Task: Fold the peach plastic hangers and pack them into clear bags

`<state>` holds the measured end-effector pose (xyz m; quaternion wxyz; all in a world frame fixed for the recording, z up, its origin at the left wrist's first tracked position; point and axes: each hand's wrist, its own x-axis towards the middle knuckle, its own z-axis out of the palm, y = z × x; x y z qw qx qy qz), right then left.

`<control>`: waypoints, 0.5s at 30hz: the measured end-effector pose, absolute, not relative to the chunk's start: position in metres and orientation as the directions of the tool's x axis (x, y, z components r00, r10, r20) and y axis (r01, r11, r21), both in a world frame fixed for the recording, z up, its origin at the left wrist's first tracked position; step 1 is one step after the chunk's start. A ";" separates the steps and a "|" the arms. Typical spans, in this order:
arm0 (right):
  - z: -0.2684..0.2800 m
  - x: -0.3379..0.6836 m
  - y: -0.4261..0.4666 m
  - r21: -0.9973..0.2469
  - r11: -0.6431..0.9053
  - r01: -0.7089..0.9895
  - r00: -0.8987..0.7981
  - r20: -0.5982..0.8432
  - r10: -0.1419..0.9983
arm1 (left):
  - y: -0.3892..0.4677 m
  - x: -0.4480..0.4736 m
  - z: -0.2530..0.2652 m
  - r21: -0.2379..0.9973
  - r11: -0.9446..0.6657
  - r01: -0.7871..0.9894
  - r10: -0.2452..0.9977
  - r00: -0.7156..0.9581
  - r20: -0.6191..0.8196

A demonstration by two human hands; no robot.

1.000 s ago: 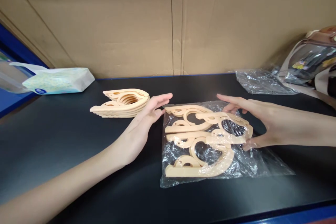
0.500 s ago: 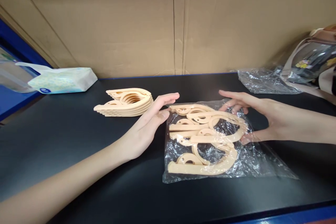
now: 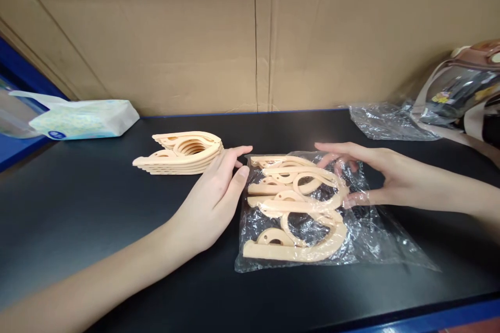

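In the head view, a clear plastic bag (image 3: 377, 242) lies flat with several beige folding clothes hangers (image 3: 312, 255) inside, loosely overlapping. My left hand (image 3: 219, 195) is at the bag's left edge, fingers stretched and thumb beside the hanger ends; it grips nothing. On the right, my right hand (image 3: 373, 169) spans the rounded hanger ends, thumb and fingers apart, the thumb against a hanger. Whether its fingertips are inside the bag or on top of the film, I cannot tell. A neat stack of matching hangers (image 3: 183, 158) sits just beyond my left hand.
A tissue pack (image 3: 84, 119) lies at the back left of the black table (image 3: 128, 229). At the back right are a crumpled clear plastic bag (image 3: 385, 122) and a transparent bag with straps (image 3: 457, 86). A cardboard wall (image 3: 187, 36) closes off the back.
My right hand has moved left, and the upper hangers have slid left within the bag. My left hand has shifted slightly left and lower, its fingers still stretched. The view has shifted slightly.
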<state>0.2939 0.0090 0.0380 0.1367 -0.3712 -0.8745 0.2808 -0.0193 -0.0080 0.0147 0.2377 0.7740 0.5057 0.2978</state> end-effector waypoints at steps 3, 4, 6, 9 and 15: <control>0.034 0.290 0.009 -0.587 0.571 0.574 -0.675 0.056 0.736 | -0.007 -0.019 0.012 0.693 -0.348 0.631 0.933 0.308 0.188; 0.032 0.289 0.009 -0.586 0.569 0.578 -0.666 0.064 0.743 | -0.007 -0.020 0.011 0.702 -0.346 0.622 0.933 0.308 0.186; 0.029 0.286 0.008 -0.585 0.573 0.575 -0.655 0.090 0.750 | -0.005 -0.021 0.011 0.710 -0.341 0.616 0.933 0.313 0.176; 0.025 0.283 0.007 -0.583 0.601 0.547 -0.664 0.137 0.735 | -0.006 -0.022 0.012 0.707 -0.345 0.617 0.929 0.333 0.162; 0.025 0.280 0.006 -0.559 0.597 0.576 -0.648 0.133 0.750 | -0.008 -0.021 0.013 0.661 -0.420 0.622 0.896 0.400 0.193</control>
